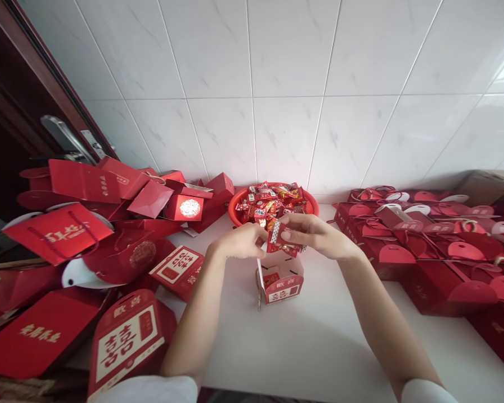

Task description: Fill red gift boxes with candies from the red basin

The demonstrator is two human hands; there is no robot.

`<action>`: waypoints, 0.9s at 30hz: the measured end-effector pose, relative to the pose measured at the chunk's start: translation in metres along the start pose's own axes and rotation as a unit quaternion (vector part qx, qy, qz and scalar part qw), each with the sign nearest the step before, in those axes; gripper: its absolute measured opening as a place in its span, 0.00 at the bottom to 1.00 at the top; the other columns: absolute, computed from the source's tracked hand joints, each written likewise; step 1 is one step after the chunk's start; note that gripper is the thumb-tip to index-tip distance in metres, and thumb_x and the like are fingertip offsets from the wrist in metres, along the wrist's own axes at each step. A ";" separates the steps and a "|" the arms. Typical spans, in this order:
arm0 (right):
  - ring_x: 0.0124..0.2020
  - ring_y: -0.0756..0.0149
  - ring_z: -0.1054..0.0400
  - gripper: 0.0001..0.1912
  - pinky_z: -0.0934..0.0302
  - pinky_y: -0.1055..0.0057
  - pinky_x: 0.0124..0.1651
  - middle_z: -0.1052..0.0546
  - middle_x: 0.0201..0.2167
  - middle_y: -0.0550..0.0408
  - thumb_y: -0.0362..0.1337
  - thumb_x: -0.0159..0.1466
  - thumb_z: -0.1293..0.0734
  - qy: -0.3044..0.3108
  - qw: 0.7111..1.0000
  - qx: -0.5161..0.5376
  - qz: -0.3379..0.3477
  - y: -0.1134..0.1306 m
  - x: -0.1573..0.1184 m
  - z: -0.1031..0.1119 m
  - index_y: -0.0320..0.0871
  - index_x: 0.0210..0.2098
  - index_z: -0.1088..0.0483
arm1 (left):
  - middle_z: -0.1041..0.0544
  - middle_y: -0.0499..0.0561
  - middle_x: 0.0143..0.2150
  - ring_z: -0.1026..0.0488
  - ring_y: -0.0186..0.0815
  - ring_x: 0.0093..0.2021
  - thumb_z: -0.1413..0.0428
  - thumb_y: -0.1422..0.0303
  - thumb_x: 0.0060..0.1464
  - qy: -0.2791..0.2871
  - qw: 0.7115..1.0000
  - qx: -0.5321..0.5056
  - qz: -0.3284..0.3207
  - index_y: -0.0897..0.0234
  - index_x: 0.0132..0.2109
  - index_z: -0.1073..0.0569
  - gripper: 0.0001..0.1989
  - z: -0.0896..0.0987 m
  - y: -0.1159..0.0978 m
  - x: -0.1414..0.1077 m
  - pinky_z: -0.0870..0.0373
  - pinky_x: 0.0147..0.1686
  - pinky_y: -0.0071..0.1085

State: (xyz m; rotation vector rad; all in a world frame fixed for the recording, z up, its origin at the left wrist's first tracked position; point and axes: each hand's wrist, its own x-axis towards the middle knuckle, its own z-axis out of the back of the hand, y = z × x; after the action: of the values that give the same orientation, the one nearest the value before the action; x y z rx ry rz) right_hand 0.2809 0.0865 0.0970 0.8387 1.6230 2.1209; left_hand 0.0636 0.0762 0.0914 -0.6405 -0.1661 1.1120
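Open box upright on white tabletop. Probably light, stiff card, easy to dent; best gripped by the side walls. Just above box's far side: wrapped packets, pinched between thumb and fingers of right hand. Left hand: fingers narrow, at packets' edge; can't tell whether gripping. Packets likely light, slick; best pinched by crimped ends. Beyond box: red basket, heaped with similar packets.

Above an open red-and-white box on the white tabletop, the right hand grips red packets with the left hand at their edge, before a candy-filled red basket between heaped red boxes and rows of handled ones.
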 end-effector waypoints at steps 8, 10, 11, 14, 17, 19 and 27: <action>0.25 0.72 0.46 0.13 0.48 0.73 0.29 0.37 0.23 0.62 0.44 0.67 0.33 -0.022 0.992 -0.126 0.010 -0.012 0.000 0.007 0.44 0.29 0.33 | 0.18 0.47 0.38 0.23 0.42 0.44 0.44 0.77 0.41 0.031 0.991 -0.105 -0.078 0.62 0.37 0.20 0.15 -0.004 0.022 0.029 0.31 0.43 0.32; 0.26 0.71 0.44 0.10 0.46 0.73 0.29 0.34 0.24 0.61 0.42 0.66 0.33 -0.021 0.987 -0.162 0.007 -0.018 0.002 0.010 0.44 0.30 0.30 | 0.18 0.48 0.39 0.23 0.42 0.44 0.45 0.77 0.42 0.039 0.989 -0.115 -0.085 0.63 0.38 0.20 0.14 -0.004 0.024 0.031 0.31 0.43 0.32; 0.26 0.70 0.42 0.08 0.45 0.72 0.30 0.31 0.25 0.60 0.40 0.66 0.33 -0.015 0.982 -0.186 0.001 -0.021 0.002 0.011 0.44 0.32 0.28 | 0.18 0.48 0.38 0.23 0.42 0.43 0.45 0.77 0.42 0.042 0.989 -0.116 -0.086 0.63 0.38 0.20 0.15 -0.004 0.024 0.031 0.31 0.42 0.31; 0.28 0.69 0.36 0.08 0.42 0.72 0.31 0.24 0.29 0.58 0.36 0.65 0.35 0.008 0.968 -0.249 -0.012 -0.028 0.003 0.015 0.45 0.37 0.22 | 0.19 0.48 0.35 0.23 0.40 0.39 0.44 0.76 0.43 0.044 0.990 -0.106 -0.084 0.63 0.39 0.20 0.15 -0.003 0.024 0.031 0.32 0.37 0.29; 0.30 0.67 0.31 0.11 0.38 0.71 0.34 0.20 0.32 0.58 0.33 0.63 0.35 -0.008 0.965 -0.263 0.006 -0.030 0.002 0.016 0.46 0.40 0.20 | 0.20 0.47 0.35 0.23 0.39 0.38 0.44 0.77 0.42 0.041 0.990 -0.103 -0.085 0.64 0.40 0.19 0.16 -0.003 0.023 0.030 0.32 0.37 0.28; 0.33 0.65 0.28 0.12 0.36 0.70 0.37 0.19 0.35 0.57 0.31 0.61 0.34 -0.030 0.963 -0.268 0.029 -0.028 0.002 0.016 0.46 0.41 0.20 | 0.20 0.48 0.35 0.24 0.39 0.39 0.44 0.77 0.42 0.037 0.991 -0.099 -0.081 0.64 0.41 0.19 0.17 -0.003 0.022 0.030 0.32 0.37 0.28; 0.29 0.69 0.28 0.16 0.37 0.74 0.31 0.18 0.34 0.58 0.28 0.60 0.33 0.046 0.944 -0.325 0.021 -0.027 0.001 0.011 0.48 0.43 0.19 | 0.16 0.49 0.41 0.22 0.42 0.44 0.43 0.76 0.42 0.052 0.990 -0.111 -0.077 0.61 0.47 0.17 0.23 -0.002 0.020 0.028 0.31 0.40 0.29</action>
State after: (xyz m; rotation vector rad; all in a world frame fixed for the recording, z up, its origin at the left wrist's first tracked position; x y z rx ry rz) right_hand 0.2845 0.1028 0.0737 0.5592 0.8282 2.5175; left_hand 0.0621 0.1057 0.0732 -0.8676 -0.2485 0.9164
